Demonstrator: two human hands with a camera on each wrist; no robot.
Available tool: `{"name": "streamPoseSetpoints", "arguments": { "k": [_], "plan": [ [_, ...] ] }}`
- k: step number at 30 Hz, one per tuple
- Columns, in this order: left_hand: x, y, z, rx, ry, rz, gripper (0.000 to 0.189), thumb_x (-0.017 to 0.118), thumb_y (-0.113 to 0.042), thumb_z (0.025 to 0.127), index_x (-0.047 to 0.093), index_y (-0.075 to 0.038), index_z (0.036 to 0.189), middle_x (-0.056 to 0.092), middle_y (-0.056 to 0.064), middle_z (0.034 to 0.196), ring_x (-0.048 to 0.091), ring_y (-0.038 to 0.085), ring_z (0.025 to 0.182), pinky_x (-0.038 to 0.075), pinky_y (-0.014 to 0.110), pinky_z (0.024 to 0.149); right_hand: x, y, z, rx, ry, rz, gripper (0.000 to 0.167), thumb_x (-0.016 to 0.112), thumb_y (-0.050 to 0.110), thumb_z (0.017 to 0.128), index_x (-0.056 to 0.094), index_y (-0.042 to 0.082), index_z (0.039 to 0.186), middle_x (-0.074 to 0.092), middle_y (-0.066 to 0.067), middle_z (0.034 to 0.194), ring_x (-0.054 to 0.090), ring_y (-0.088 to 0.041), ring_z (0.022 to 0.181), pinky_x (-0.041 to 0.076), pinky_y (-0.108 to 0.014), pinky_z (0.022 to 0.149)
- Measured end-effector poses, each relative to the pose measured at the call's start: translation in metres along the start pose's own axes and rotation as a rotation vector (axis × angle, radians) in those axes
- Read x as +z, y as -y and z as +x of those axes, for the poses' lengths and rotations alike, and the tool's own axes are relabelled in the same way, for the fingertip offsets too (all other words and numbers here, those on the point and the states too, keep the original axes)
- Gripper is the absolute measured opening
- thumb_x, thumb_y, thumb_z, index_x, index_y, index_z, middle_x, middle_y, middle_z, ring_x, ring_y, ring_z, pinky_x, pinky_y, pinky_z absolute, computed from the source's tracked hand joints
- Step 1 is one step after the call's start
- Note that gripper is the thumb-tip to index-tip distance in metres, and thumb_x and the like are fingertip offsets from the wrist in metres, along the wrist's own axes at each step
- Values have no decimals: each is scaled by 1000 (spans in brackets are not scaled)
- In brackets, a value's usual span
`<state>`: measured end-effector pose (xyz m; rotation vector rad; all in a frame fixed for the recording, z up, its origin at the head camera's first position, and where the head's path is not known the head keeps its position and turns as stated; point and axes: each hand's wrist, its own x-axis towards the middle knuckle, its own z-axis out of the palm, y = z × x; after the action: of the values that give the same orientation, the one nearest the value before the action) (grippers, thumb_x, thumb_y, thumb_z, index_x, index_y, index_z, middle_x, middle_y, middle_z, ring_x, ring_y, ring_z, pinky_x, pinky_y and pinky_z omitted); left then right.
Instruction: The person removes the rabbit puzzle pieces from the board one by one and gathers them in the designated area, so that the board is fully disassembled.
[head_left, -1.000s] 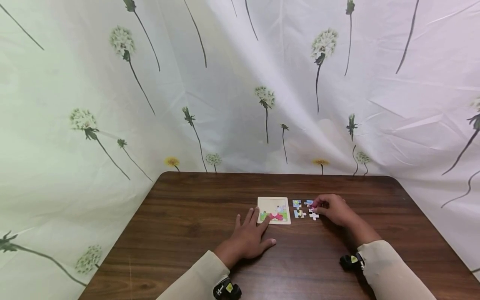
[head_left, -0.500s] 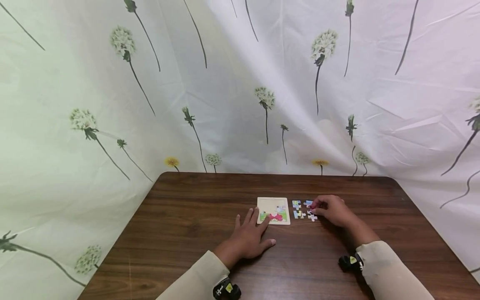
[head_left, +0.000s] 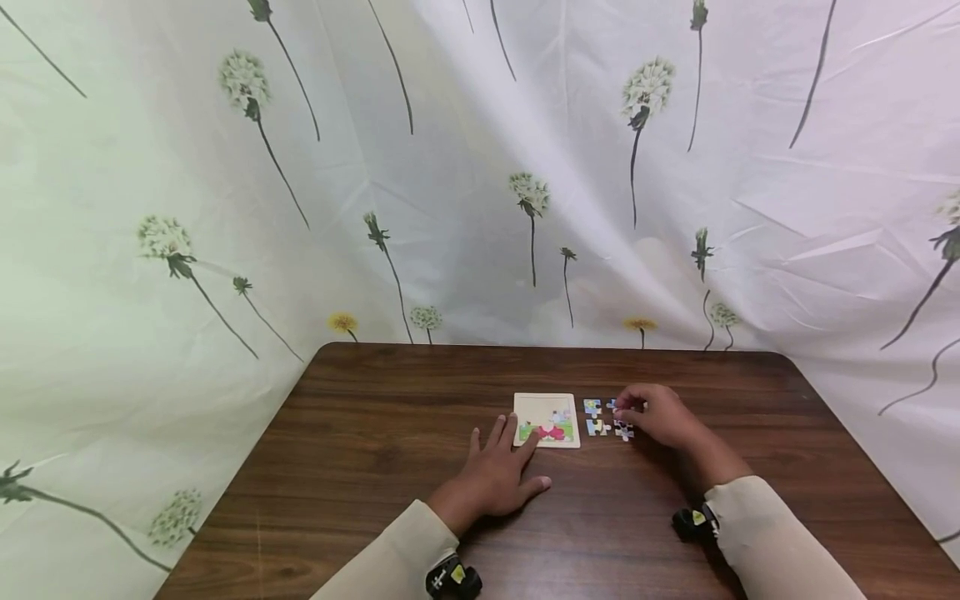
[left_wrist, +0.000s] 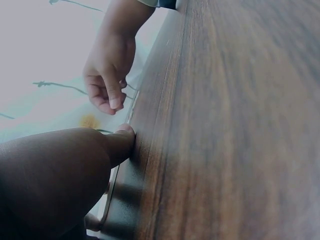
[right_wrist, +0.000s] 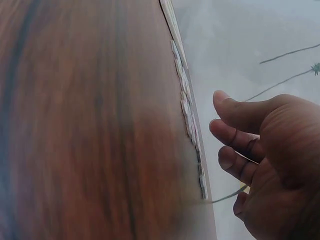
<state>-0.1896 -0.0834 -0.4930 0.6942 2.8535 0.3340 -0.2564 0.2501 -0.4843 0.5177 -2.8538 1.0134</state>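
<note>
My left hand [head_left: 495, 479] rests with spread fingers by the lower left of a square puzzle board [head_left: 536, 407], its fingertips on the board's edge and picture. The board has a pale frame and a partly filled picture with pink and green along the bottom. Right of it lie several loose jigsaw pieces [head_left: 593, 407], blue, yellow and white. Over the right-hand pieces hovers my right hand [head_left: 663, 417], fingers loosely bent. In the right wrist view, a gap shows between thumb [right_wrist: 235, 110] and fingers, with nothing held; the pieces [right_wrist: 187, 117] lie edge-on beyond.
The brown wooden table [head_left: 375, 492] spreads on all sides of the board. Behind it hangs a white cloth [head_left: 465, 250] printed with dandelions. Each wrist carries a small black camera [head_left: 453, 577].
My right hand has shifted slightly left and away from me over the pieces. A pink patch seen at its fingertips earlier no longer shows there. The left hand stays put.
</note>
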Motion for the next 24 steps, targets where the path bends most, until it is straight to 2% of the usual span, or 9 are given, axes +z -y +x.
{"name": "streamPoseSetpoints", "arguments": {
  "k": [8, 15, 24],
  "plan": [
    [-2, -1, 0, 6, 0, -8, 80, 52, -69, 108, 32, -30, 174, 15, 17, 184, 13, 38, 173, 14, 74, 132, 8, 11, 9, -27, 35, 5, 6, 82, 13, 99, 77, 15, 96, 72, 2, 92, 58, -12, 81, 49, -28, 70],
    [-2, -1, 1, 0, 4, -8, 80, 51, -70, 107, 32, -30, 174, 15, 17, 184, 13, 38, 173, 15, 74, 132, 18, 26, 18, -28, 48, 4, 5, 82, 12, 99, 78, 11, 101, 72, 0, 95, 61, -14, 85, 50, -29, 74],
    [0, 1, 3, -7, 12, -3, 81, 48, -72, 107, 32, -30, 174, 15, 17, 184, 12, 37, 173, 15, 74, 132, 28, 42, 24, -39, 68, 15, 9, 85, 15, 97, 79, 11, 103, 73, -2, 98, 57, -13, 83, 47, -29, 73]
  ]
}}
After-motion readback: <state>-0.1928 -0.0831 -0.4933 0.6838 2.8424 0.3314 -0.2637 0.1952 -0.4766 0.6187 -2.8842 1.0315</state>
